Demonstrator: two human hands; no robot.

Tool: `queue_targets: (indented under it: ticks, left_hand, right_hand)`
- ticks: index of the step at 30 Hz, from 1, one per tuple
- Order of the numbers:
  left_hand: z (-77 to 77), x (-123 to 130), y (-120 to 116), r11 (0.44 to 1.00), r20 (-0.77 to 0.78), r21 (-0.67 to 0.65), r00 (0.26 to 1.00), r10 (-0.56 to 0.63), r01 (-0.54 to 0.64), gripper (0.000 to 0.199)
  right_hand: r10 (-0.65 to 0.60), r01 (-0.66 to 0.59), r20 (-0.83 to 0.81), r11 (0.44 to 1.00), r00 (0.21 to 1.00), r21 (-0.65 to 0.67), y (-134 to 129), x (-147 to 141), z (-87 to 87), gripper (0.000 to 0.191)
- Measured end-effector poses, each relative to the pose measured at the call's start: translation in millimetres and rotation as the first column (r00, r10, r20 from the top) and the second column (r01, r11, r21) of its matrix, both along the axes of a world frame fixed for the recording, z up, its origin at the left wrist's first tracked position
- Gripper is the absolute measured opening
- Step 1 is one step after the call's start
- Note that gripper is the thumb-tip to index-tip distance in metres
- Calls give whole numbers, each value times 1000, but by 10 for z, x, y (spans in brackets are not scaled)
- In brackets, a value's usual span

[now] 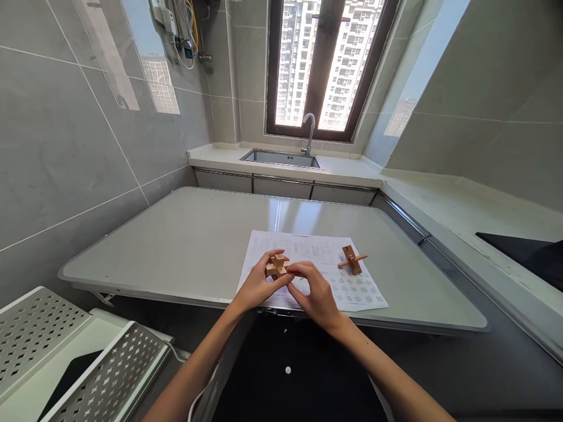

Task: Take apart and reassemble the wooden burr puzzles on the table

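Note:
A wooden burr puzzle (278, 265) made of interlocking light blocks is held up over the near part of a printed paper sheet (316, 252). My left hand (258, 284) wraps its thumb and fingers around the puzzle's left side. From the right, my right hand (314, 287) pinches the puzzle's right side with thumb and fingertips. Parts of the blocks are hidden behind the fingers. On the sheet's right side lies a separate small wooden piece (350, 260), a brown flat plate with a lighter stick crossing it.
A pale folding table (189, 246) carries the sheet. Behind it are a counter with a sink (281, 158) and a tap (310, 132) under a window. A white perforated rack (109, 369) stands low at the left. Something dark (523, 252) rests on the right counter.

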State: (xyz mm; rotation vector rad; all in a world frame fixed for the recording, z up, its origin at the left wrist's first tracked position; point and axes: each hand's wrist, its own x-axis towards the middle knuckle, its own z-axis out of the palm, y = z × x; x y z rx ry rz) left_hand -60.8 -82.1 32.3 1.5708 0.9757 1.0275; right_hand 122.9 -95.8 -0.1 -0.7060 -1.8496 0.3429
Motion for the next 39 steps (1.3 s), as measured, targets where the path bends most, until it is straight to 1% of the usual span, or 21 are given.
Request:
queue_targets:
  ticks: [3,6,8,9,10,12,15,17,20,23,25,27,28,32,36,38,39]
  left_hand:
    - [7,-16,-9,999,41,49,999,-8,6,64]
    - [20,-45,-30,992,40,113,998,-54,50,70]
    - [32,-57,-47,988,24,137,997,-76,72,73]
    - [40,-61,-56,986,13,142,996,-86,83,74]
    - [50,-62,-65,985,0,145,995,-97,96,75]
    - [70,-58,-83,980,-26,150,992,-127,130,76]
    - [84,-40,-97,970,-58,158,983,-177,184,79]
    - [70,-26,-89,969,-71,147,979,-191,200,80]
    - [34,-8,-55,977,-95,121,982,-165,176,71]
    - [39,11,-25,978,-124,139,983,-138,155,63]
    - [79,31,-19,967,-136,165,975,-173,195,62]
    - [135,53,-23,950,-147,185,963,-225,251,61]
    - [161,61,-26,944,-154,191,958,-243,271,60]
    - [230,73,-22,932,-206,206,944,-256,298,59]
    - [248,69,7,931,-220,237,949,-227,278,60]
    - [255,72,14,929,-213,255,952,-218,270,61]
    - [258,76,14,926,-215,260,952,-220,272,61]
  right_hand:
    - [6,-13,-83,995,997,-94,-24,45,66,30]
    - [24,-39,-81,982,996,-187,-20,110,128,24]
    - [72,-86,-63,958,995,-273,-4,157,157,22]
    - [105,-118,-57,938,993,-327,7,180,168,23]
    - [140,-152,-58,910,988,-386,19,201,176,25]
    - [206,-219,-83,834,975,-507,47,235,185,29]
    - [300,-351,-192,689,934,-634,84,274,188,34]
    - [352,-455,-295,592,888,-665,100,298,185,33]
    - [381,-585,-448,458,809,-669,112,336,171,31]
    - [381,-640,-519,357,765,-680,120,377,153,29]
    - [407,-631,-499,316,765,-709,124,407,146,31]
    - [434,-603,-454,314,778,-733,126,436,144,33]
    - [440,-588,-431,331,788,-738,125,450,145,33]
    - [417,-539,-367,442,831,-717,105,472,163,32]
    - [362,-459,-294,566,885,-685,56,444,220,38]
    - [338,-436,-281,604,898,-667,23,422,248,40]
    - [327,-433,-287,613,900,-661,5,412,256,40]
